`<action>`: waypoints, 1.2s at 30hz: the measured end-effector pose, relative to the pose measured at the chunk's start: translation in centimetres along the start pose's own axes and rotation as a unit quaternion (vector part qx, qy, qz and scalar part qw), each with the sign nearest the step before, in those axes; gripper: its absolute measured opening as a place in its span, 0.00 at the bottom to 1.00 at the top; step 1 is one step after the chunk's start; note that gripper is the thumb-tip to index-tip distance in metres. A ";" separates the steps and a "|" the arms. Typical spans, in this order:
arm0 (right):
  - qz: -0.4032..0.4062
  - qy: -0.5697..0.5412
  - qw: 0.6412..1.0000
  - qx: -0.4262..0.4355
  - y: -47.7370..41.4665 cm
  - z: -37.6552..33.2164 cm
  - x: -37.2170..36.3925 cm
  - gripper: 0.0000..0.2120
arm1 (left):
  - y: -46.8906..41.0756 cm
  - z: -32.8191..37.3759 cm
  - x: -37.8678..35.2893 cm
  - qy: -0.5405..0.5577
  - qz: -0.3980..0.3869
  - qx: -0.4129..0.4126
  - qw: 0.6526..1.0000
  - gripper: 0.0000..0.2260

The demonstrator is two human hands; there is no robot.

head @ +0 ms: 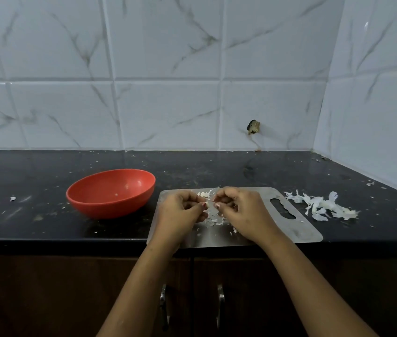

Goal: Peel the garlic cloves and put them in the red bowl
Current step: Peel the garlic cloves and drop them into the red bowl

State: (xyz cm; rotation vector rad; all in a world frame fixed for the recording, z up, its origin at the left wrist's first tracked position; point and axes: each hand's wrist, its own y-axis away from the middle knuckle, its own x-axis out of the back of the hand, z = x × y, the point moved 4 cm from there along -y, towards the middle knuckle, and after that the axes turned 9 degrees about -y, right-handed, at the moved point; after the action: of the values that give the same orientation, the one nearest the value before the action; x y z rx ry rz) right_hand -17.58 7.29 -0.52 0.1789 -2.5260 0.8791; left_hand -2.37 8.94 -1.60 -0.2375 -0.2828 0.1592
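Peeling a clove over the board (253, 235).
Left hand (180, 215) and right hand (242, 212) are pinching what looks like a clove (207, 204); next, dropping it left into the bowl (100, 205).

1 red bowl (110, 193) stands on the table (216, 166), with 1 steel cutting board (302, 229). There are 2 hands, the left hand (180, 212) and the right hand (241, 210), with 1 garlic clove (206, 204) between them. 1 heap of skins (321, 207) lies beside the board, and 2 cupboard handles (220, 305) show below.

Our forearms reach forward side by side; our left hand (180, 211) and right hand (242, 210) meet, curled fingers pinching one garlic clove (206, 204) between them.
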 end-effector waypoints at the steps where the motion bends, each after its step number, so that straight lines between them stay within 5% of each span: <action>1: -0.008 -0.006 1.000 -0.003 0.0 0.1 -0.1 0.10 | 0.0 0.0 0.1 -0.006 0.003 -0.001 1.000 0.02; 10: -0.051 -0.040 0.998 -0.010 0.1 -0.4 -0.3 0.12 | 0.2 0.2 0.3 -0.023 -0.014 -0.012 1.000 0.04; 23: 0.013 -0.021 1.000 -0.009 0.0 -0.1 0.3 0.08 | 0.1 0.2 0.1 0.032 -0.019 0.017 0.999 0.05; 36: -0.012 -0.050 0.999 0.012 0.3 -0.8 0.2 0.12 | 0.3 0.3 0.1 0.012 -0.053 0.003 0.999 0.04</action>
State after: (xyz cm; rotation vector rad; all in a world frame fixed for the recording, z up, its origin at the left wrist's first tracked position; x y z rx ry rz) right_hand -17.51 8.05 -0.04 0.2654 -2.6007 0.9121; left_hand -2.38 9.29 -1.36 -0.2186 -0.2714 0.0530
